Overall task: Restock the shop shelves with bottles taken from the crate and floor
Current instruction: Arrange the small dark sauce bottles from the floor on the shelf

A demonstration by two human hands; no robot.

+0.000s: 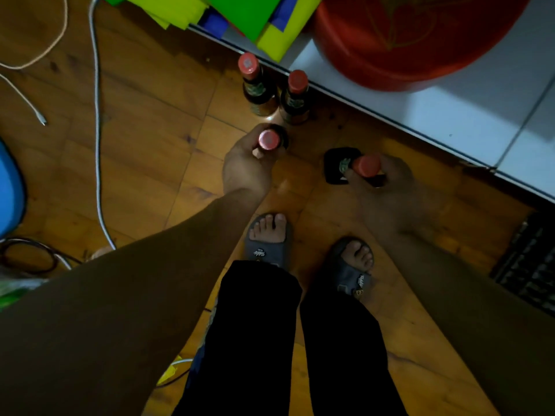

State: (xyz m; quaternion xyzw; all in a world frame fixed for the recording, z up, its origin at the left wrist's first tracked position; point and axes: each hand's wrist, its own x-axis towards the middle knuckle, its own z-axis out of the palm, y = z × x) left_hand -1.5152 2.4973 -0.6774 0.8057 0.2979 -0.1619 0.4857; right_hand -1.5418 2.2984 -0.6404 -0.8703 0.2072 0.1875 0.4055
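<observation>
I look straight down at a wooden floor. Two dark bottles with red caps stand upright on it, one (254,82) to the left and one (295,96) to the right, close to a white step. My left hand (247,163) grips the neck of a third red-capped bottle (269,140) just in front of them. My right hand (387,190) grips the neck of another dark, square-based bottle (354,167), which is tilted with its base pointing left.
A white tiled step (450,115) runs diagonally at the right, carrying a red basin (405,40) and green and yellow folded sheets (240,13). White cables (96,130) lie on the floor at left. My sandalled feet (268,238) stand below the hands. A black crate (531,265) sits at the right edge.
</observation>
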